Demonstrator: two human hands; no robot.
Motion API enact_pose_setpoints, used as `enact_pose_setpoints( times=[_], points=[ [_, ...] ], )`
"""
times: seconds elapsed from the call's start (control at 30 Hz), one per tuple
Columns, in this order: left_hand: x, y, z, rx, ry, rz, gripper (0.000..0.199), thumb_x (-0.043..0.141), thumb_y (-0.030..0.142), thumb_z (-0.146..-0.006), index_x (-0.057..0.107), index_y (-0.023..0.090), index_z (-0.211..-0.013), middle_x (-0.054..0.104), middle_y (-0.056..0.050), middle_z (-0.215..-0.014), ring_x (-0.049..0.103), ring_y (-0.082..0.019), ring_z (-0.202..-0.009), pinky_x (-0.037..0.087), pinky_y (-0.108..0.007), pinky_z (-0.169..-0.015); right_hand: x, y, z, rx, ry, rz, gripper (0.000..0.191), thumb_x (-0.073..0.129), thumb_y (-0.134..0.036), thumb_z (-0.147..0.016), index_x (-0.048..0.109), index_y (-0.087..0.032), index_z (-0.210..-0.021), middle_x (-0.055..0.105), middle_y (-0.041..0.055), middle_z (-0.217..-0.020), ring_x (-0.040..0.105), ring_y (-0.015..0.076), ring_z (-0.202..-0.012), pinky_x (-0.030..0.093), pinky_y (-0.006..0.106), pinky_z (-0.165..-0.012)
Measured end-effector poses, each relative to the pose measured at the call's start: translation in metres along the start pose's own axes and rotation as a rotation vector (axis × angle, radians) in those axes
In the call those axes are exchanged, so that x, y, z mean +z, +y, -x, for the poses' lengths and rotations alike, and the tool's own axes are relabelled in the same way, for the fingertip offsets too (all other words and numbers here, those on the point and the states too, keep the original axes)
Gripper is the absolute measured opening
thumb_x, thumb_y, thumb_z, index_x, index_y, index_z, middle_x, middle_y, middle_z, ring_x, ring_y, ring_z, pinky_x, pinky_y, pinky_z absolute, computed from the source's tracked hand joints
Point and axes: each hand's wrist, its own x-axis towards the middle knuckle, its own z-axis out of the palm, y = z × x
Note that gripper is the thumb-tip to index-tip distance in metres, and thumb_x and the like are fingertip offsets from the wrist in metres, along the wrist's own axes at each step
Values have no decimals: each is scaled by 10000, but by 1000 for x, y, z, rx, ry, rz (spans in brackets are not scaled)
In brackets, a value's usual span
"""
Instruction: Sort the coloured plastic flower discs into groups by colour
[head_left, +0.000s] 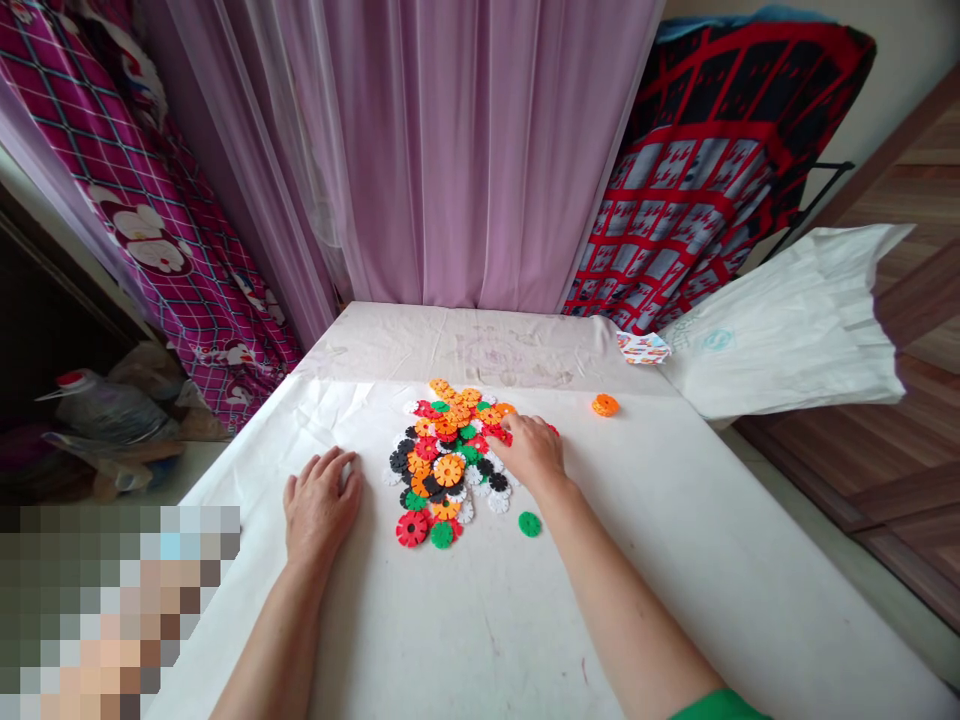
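Note:
My left hand (322, 500) lies palm down on the white-covered table, left of a heap of plastic notched discs (450, 470). Its fingers are spread a little and hold nothing. At the heap's upper right edge is my right hand (534, 455), its fingers bent and the thumb apart from the index finger. A red disc (500, 434) shows between them, and an orange disc (507, 409) is at the fingertips. The heap mixes orange, red, green, black and white. One green disc (529, 524) rests alone below my right hand. A small orange stack (605, 405) stands apart to the right.
The table (450, 640) reaches back to a purple curtain (465, 150). At its far right corner are a small patterned paper piece (643, 347) and a white plastic bag (795, 320). A large bottle (112, 415) stands on the floor at left.

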Motion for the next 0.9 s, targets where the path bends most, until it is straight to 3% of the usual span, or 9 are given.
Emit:
enact_pose_setpoints(
  times=[0.13,0.33,0.43,0.53,0.6,0.7,0.8,0.9],
  points=[
    [0,0,0,7,-3,6,407,364,382,-932,634,260,-1212,543,-50,-1423,396,-285,-1373,233,-546,-1142,3,-17,-9,23,-69,70,332,609,-441,-829,639,-179,-1031,697,126,-1029,592,272,-1011,426,339,-789],
    [2,-2,0,14,21,26,400,378,374,-929,642,258,-1207,548,-57,-1418,409,-292,-1361,237,-560,-1138,8,-12,-14,90,-101,-29,340,648,-349,-785,624,-197,-1088,696,80,-1088,616,230,-976,418,305,-781],
    [2,-2,0,15,25,24,395,389,369,-927,647,258,-1204,556,-61,-1409,414,-291,-1356,236,-559,-1139,6,-7,-9,6,-45,-27,165,559,-283,-848,674,-222,-950,717,57,-961,618,207,-924,413,294,-768],
    [3,-2,1,13,27,19,393,390,363,-928,648,259,-1205,561,-59,-1404,414,-287,-1356,236,-555,-1141,1,7,-2,-34,98,-120,189,510,-249,-859,697,-237,-835,714,48,-933,613,189,-895,417,280,-762],
    [3,-2,0,15,27,15,392,388,363,-929,648,260,-1203,560,-57,-1404,414,-284,-1356,240,-552,-1140,-2,25,2,59,211,-283,177,540,-298,-826,705,-237,-837,710,40,-951,613,176,-839,427,276,-746],
    [4,-3,0,17,28,10,390,387,366,-928,646,263,-1201,557,-49,-1408,408,-282,-1361,240,-549,-1140,-4,62,8,337,308,-644,251,592,-421,-747,698,-208,-827,700,25,-817,601,167,-720,444,276,-676],
    [5,-4,-1,19,30,7,389,392,368,-924,645,264,-1202,557,-50,-1408,404,-287,-1362,240,-551,-1139,-3,89,10,573,347,-974,383,665,-482,-613,667,-176,-843,654,0,-682,557,149,-617,419,255,-560],
    [4,-5,-2,22,32,8,389,388,370,-927,645,263,-1199,555,-55,-1410,408,-286,-1358,244,-551,-1136,2,96,9,637,321,-1108,438,704,-471,-517,640,-172,-830,614,-26,-639,508,117,-553,371,233,-499]
  ],
)
